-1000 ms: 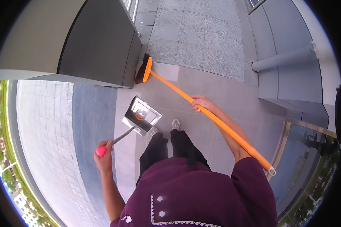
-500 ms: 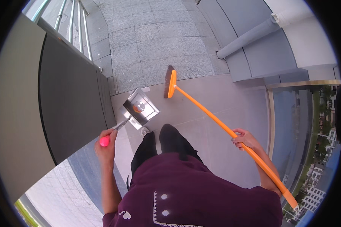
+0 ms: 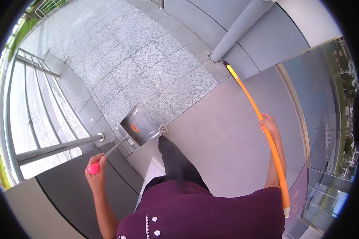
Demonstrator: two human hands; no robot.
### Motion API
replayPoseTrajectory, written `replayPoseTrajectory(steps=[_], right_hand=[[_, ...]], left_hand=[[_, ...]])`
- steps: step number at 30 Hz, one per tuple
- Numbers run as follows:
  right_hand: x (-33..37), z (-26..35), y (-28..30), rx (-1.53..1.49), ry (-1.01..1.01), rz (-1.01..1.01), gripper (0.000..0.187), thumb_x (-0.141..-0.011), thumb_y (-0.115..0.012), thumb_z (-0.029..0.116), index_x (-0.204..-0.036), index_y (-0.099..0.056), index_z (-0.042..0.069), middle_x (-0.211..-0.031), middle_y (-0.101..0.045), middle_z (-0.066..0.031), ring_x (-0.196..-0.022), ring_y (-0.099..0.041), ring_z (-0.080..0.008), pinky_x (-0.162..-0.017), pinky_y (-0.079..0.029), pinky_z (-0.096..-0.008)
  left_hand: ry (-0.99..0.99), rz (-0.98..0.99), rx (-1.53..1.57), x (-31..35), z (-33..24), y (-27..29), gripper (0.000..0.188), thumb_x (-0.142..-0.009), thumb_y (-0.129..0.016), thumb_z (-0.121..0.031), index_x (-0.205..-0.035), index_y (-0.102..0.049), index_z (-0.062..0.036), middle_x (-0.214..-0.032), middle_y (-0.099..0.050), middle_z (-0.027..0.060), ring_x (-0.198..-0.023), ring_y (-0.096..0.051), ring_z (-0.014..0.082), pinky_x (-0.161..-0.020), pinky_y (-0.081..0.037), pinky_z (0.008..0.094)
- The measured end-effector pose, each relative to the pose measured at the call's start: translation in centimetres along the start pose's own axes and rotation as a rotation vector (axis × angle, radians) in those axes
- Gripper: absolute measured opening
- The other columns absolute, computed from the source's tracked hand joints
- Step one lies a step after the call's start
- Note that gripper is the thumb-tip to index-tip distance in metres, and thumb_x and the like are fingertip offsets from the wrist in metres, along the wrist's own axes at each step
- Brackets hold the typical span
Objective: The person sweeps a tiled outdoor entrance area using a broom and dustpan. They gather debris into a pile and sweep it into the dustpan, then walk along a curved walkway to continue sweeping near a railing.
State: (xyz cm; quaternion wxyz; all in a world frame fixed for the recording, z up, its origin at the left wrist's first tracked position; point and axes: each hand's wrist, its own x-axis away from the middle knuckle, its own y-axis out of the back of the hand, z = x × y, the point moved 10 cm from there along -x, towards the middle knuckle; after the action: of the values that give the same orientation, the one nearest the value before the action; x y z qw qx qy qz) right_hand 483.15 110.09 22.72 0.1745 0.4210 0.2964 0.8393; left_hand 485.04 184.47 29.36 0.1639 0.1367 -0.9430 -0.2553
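- Since the earlier frame, the broom (image 3: pixel 252 101) has swung rightward; its head now sits between 1 and 2 o'clock from the view's centre.
- Right hand (image 3: pixel 269 125), 3 o'clock: wrapped around the broom's orange handle.
- Left hand (image 3: pixel 98 176), 8 o'clock: clasping the pink-ended handle of a metal dustpan (image 3: pixel 146 130).
- Dustpan: 9 o'clock, just beside a shoe (image 3: pixel 163 129).
- Grey pipe (image 3: pixel 240 34): 1 o'clock.

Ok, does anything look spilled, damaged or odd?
Nothing plainly spilled or damaged. The long orange broom handle in the right hand looks bowed, probably fisheye distortion. A red-orange patch shows inside the silvery metal dustpan; sticker or litter, unclear.
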Motion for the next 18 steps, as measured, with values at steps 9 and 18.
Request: replayPoseTrajectory(steps=[9, 18], right_hand=[[-10.1, -2.2, -5.8, -0.374, -0.25, -0.032, 0.051, -0.06, -0.058, -0.005, -0.108, -0.042, 0.0, -0.059, -0.05, -0.0099, -0.043, -0.05, -0.0164, -0.037, -0.039, -0.0302], [10.1, 3.2, -15.3, -0.481, -0.44, 0.166, 0.058, -0.065, -0.058, -0.002, -0.118, -0.039, 0.01, -0.079, -0.054, -0.0095, -0.067, -0.058, -0.0174, -0.056, -0.052, -0.0316]], left_hand=[[-0.001, 0.215, -0.078, -16.6, -5.8, -6.0, 0.014, -0.079, -0.062, -0.012, -0.083, -0.06, 0.0005, -0.098, -0.061, 0.0138, -0.093, -0.055, 0.0189, -0.085, -0.04, 0.0306], [-0.295, 0.499, -0.236, -30.3, -13.9, -14.3, 0.02, -0.078, -0.064, -0.016, -0.089, -0.063, 0.0009, -0.077, -0.063, 0.0097, -0.074, -0.058, 0.015, -0.07, -0.045, 0.0269]])
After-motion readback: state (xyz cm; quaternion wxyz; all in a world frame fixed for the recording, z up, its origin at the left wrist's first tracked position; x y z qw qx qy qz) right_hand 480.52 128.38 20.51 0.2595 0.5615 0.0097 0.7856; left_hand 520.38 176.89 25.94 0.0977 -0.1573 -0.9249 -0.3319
